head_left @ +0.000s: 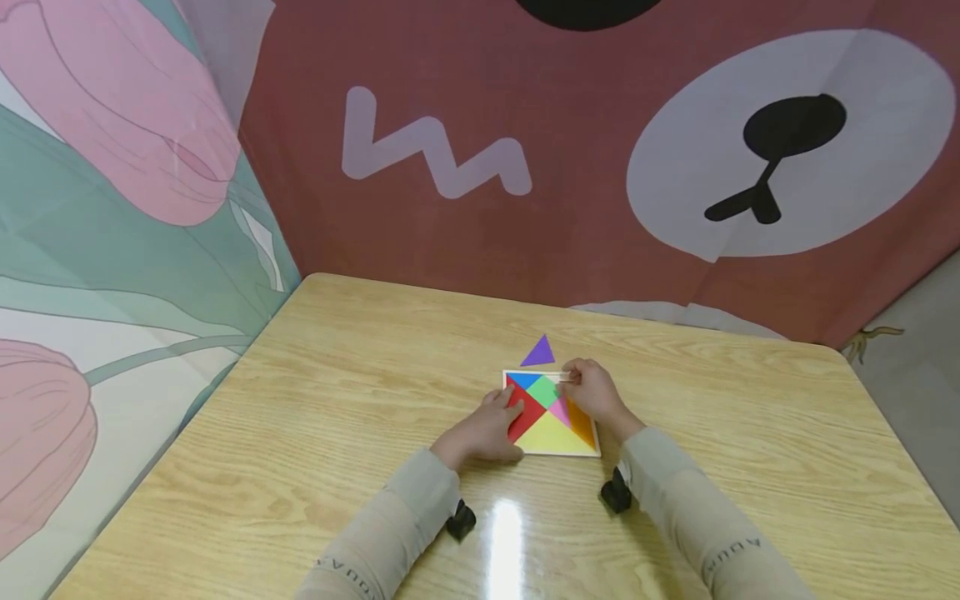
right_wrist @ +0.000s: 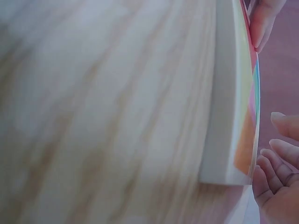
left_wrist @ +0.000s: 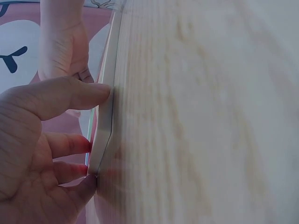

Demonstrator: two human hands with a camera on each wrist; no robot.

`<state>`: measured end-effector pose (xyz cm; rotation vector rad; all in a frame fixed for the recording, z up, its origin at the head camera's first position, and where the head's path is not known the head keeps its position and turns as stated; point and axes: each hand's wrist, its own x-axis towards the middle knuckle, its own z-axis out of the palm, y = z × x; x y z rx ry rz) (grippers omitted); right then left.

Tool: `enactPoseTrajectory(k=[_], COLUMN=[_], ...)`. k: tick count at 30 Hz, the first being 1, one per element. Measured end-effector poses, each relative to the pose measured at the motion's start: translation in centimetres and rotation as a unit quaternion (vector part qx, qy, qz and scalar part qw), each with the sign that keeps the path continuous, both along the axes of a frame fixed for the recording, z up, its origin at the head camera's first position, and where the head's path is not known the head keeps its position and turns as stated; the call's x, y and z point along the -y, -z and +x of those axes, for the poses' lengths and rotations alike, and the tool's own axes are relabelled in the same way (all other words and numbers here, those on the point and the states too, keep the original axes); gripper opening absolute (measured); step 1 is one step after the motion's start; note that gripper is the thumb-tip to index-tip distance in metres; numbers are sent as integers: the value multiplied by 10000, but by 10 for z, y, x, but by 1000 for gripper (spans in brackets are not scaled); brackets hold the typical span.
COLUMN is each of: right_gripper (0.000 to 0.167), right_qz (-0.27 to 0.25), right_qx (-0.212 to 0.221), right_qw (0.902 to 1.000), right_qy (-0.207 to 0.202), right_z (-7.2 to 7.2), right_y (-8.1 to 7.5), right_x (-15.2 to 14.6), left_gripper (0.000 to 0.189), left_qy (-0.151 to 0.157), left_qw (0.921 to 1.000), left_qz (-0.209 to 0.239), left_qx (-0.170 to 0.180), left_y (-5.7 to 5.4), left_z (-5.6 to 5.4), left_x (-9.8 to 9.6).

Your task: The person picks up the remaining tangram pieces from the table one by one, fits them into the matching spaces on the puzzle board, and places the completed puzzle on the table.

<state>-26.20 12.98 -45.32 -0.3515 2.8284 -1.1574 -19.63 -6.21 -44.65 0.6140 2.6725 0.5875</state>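
A tangram tray (head_left: 503,380) with a pale rim lies on the table. It bears flat pieces: a red triangle (head_left: 528,412), a yellow triangle (head_left: 557,437), a blue triangle (head_left: 523,379), a green square (head_left: 543,391), a pink piece (head_left: 560,411) and an orange piece (head_left: 579,423). The left hand (head_left: 487,427) holds the tray's left side, thumb (left_wrist: 96,95) against the near edge and fingers over the red triangle. At the far right corner is the right hand (head_left: 596,392), fingers bent; whether it pinches anything is hidden. A purple triangle (head_left: 540,352) lies just beyond the tray.
The wood-grain table (head_left: 337,375) extends around the tray. Behind it hangs a printed cloth (head_left: 450,233) with a bear face, and a floral cloth (head_left: 135,250) hangs at the left. Small black devices (head_left: 617,492) sit at both sleeve cuffs.
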Motion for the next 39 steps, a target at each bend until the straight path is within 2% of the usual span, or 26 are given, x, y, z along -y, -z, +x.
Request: enactPoseTrajectory(k=[15, 26, 30, 36, 39], right_gripper=[31, 33, 23, 38, 32], right_qz=[-19, 52, 92, 128, 266], right_qx=[168, 11, -112, -164, -84], right_qw=[9998, 10000, 9999, 9997, 9996], right_qy=[42, 33, -59, -127, -83], right_z=[-9, -16, -20, -25, -27], right_y=[-2, -2, 0, 1, 1], right_x=[8, 14, 18, 23, 25], left_gripper=[73, 74, 74, 74, 74], left_qy=[36, 0, 11, -21, -31], left_qw=[10000, 10000, 10000, 10000, 10000], left_qz=[0, 40, 29, 65, 76], left_qx=[-91, 17, -31, 44, 42], left_y=[-1, 1, 1, 1, 2], left_z=[-1, 1, 1, 0, 0], left_x=[0, 1, 1, 1, 1])
